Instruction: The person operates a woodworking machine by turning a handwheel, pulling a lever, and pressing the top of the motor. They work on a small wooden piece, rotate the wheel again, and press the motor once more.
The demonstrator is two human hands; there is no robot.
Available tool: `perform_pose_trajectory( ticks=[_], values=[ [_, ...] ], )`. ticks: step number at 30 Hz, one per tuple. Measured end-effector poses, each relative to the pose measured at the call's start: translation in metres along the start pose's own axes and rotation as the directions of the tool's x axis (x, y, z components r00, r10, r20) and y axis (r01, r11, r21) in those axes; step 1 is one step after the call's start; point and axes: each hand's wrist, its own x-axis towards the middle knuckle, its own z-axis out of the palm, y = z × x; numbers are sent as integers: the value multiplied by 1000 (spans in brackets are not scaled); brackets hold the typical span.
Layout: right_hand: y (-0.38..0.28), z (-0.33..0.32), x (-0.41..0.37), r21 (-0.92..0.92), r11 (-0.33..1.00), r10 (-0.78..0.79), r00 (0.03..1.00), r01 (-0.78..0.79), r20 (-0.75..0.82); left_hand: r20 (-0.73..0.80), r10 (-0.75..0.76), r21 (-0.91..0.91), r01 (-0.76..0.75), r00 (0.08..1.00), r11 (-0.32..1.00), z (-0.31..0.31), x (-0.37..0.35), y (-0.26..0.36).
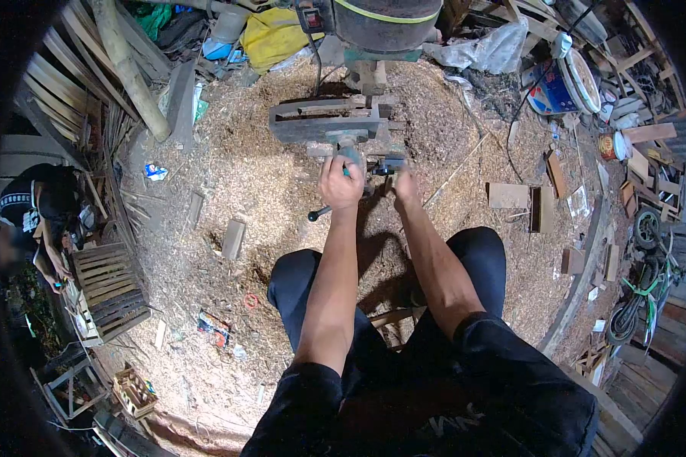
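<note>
My left hand [341,183] is closed round a greenish part [348,154] of the machine, just below its slotted metal table [324,122]. To its right, my right hand [406,186] is at the side of a dark metal piece [389,165]; its fingers are blurred, and what they hold, if anything, cannot be made out. A black-knobbed lever [313,216] sticks out below and left of my left hand. The machine's round dark housing [389,27] stands at the top.
Shavings cover the ground [206,259]. Wood blocks [508,196] lie at the right, near a white-and-blue bucket [560,87] and a small motorbike [639,293]. Another person [42,206] bends by a slatted wooden piece [110,289] at the left.
</note>
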Motion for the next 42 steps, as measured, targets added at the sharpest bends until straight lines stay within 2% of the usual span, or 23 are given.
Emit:
perform_pose_trajectory(
  ticks=[2,3,6,9,11,14,17,20,21,22,23,24,25,28,29,30,31,35,38,39,40,41,42],
  values=[
    [-17,1,-20,235,939,184,945,-250,272,-2,-4,3,4,1000,1000,2,0,-3],
    [-20,-13,-22,240,933,177,924,-267,339,-1,-5,8,5,1000,1000,2,0,-4],
    [-15,-26,-26,254,922,194,915,-294,355,2,-5,11,5,1000,1000,3,1,-3],
    [-27,-27,-37,314,826,143,714,-467,685,6,0,-1,0,1000,1000,-1,0,0],
    [-39,-11,-47,442,640,195,689,-629,698,-3,12,-3,-12,1000,1000,0,3,1],
    [-26,-5,-41,453,644,170,693,-616,701,-5,21,-5,-21,1000,1000,-1,2,1],
    [-39,-11,-52,329,825,219,796,-460,564,-12,16,-37,-17,1000,999,0,5,3],
    [17,12,-7,145,988,-29,879,-46,476,-17,15,-32,-15,1000,999,0,2,2],
    [5,9,-21,173,983,-118,916,53,385,-20,15,-19,-15,1000,1000,-1,3,4],
    [-7,9,-36,133,938,-343,909,319,237,-23,16,-5,-16,1000,1000,-2,3,5],
    [-9,11,-41,52,829,-558,824,556,98,-20,21,-9,-21,1000,1000,-2,4,5],
    [-12,10,-46,-63,667,-745,667,743,-20,-18,26,-13,-26,1000,1000,-2,4,5],
    [-9,10,-45,-210,687,-706,708,695,34,-14,31,-16,-31,999,999,-2,4,5],
    [-14,-5,-50,171,913,-408,835,371,370,-28,36,-28,-37,999,999,-1,3,4],
    [-16,-9,-50,318,946,-213,860,63,464,-16,27,-23,-28,1000,999,-1,2,3],
    [-19,-12,-49,415,873,-38,814,-255,579,-7,18,-21,-18,1000,1000,0,2,1],
    [-22,-14,-48,448,706,102,705,-548,702,2,7,-17,-7,1000,1000,1,1,0],
    [-5,-1,-29,471,688,66,694,-552,717,-20,32,-32,-33,999,999,1,1,-2],
    [0,3,-23,360,845,64,743,-395,666,-19,20,-30,-20,1000,999,-1,5,3],
    [-11,1,-30,200,979,-82,852,-27,517,-21,26,-12,-26,999,1000,-1,6,3],
    [-19,1,-40,-40,947,-279,876,320,392,-22,32,6,-32,999,999,-2,4,5],
    [3,15,-37,-136,783,-594,795,607,121,-15,26,-10,-26,1000,1000,-1,3,6],
    [7,15,-36,-120,771,-619,780,626,92,-11,20,-23,-20,1000,1000,-1,2,5]
  ],
)
